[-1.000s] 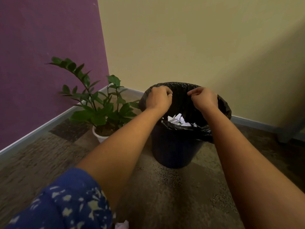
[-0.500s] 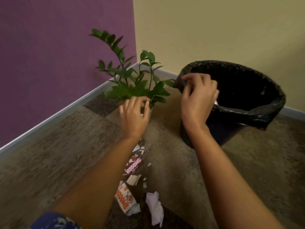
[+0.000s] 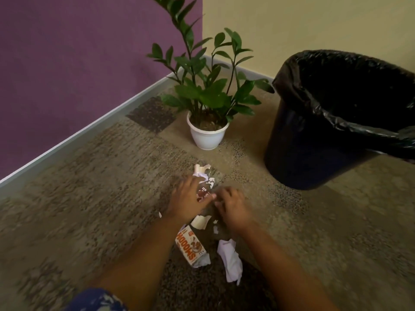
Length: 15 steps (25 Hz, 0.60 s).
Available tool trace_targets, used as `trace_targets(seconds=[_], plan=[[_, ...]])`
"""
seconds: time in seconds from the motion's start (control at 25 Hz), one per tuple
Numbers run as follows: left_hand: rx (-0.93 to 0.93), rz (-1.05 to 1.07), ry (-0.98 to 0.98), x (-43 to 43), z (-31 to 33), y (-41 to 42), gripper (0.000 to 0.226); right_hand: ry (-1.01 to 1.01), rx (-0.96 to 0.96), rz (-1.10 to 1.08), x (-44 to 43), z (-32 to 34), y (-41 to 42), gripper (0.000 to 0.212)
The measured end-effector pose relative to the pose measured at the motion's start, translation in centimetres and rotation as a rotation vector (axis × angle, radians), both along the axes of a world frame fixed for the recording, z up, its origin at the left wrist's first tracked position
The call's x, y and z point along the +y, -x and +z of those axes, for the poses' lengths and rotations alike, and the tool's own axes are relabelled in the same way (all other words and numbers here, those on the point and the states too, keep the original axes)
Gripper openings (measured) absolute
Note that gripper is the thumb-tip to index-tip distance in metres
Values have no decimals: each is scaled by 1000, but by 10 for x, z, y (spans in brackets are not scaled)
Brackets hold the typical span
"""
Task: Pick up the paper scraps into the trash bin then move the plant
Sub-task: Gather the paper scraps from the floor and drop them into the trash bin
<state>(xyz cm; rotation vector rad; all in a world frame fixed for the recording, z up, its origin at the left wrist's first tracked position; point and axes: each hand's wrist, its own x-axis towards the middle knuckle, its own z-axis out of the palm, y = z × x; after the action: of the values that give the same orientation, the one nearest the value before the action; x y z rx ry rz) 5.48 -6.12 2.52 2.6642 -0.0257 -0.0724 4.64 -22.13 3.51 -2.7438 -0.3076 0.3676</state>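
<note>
Torn paper scraps lie on the carpet in front of me: a printed orange-and-white piece (image 3: pixel 191 246), a crumpled white piece (image 3: pixel 231 261) and small white bits (image 3: pixel 201 170). My left hand (image 3: pixel 187 199) is down on the pile, its fingers and thumb closed round a printed scrap (image 3: pixel 202 193). Just to its right, my right hand (image 3: pixel 233 208) reaches the carpet with curled fingers; blur hides whether it holds anything. The dark trash bin (image 3: pixel 298 153) with a black bag stands at the right. The plant (image 3: pixel 207 97) grows in a white pot (image 3: pixel 207 138) beyond the scraps.
A purple wall (image 3: pixel 78 63) with a pale baseboard runs along the left, and a cream wall (image 3: pixel 314 23) stands behind the plant and bin. Patterned carpet (image 3: pixel 89 198) covers the floor. The plant leaves reach close to the bin's rim.
Both hands left the bin rim and dropped to the scraps on the carpet. My view tilted down and left, so the bin now sits at the right.
</note>
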Motion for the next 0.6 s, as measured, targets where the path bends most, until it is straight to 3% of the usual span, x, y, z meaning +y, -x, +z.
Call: trace_targets(seconds=[0.08,0.24,0.44,0.6], plan=[[28,-154,-103,-2,-7,2,56,49,-14,60,-1,-14,7,44],[-25,-115,-9,3,-9,0,42,34,-2,32,-4,-23,10,46],[-322,256,-68,18,5,-6,35,-45,-67,-73,-4,-18,-4,44],[-164,461,-173,43,1,-13,40,-91,-66,-87,11,-7,-29,50]])
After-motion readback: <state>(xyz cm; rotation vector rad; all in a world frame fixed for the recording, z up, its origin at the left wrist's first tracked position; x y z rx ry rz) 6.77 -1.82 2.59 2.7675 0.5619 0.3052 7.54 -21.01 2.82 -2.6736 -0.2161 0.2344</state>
